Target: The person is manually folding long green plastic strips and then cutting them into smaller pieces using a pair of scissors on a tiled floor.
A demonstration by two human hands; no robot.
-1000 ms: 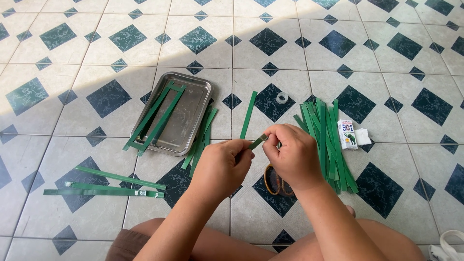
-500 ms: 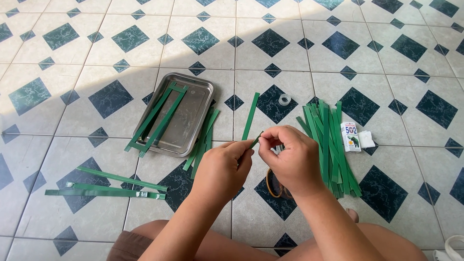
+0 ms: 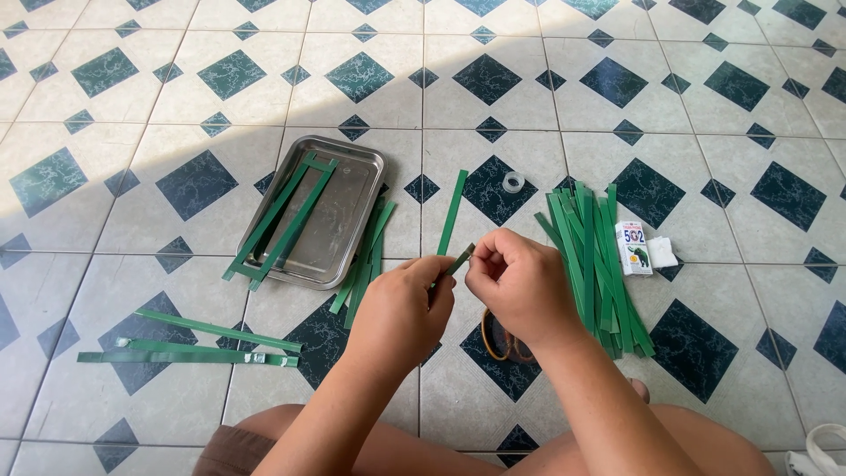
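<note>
While your left hand (image 3: 401, 304) and right hand (image 3: 520, 282) pinch the green strip (image 3: 461, 258) as before, bare floor (image 3: 705, 353) stays open between tray (image 3: 352, 159) and strip pile (image 3: 592, 264).

One package in view: small upright rectangular white carton (image 3: 633, 248) with blue and red print and a dark printed figure, lying flat on the tiled floor (image 3: 723, 115). Just right of the pile of green strips (image 3: 595, 264); touching a small white crumpled wrapper (image 3: 663, 252) on its right.
</note>
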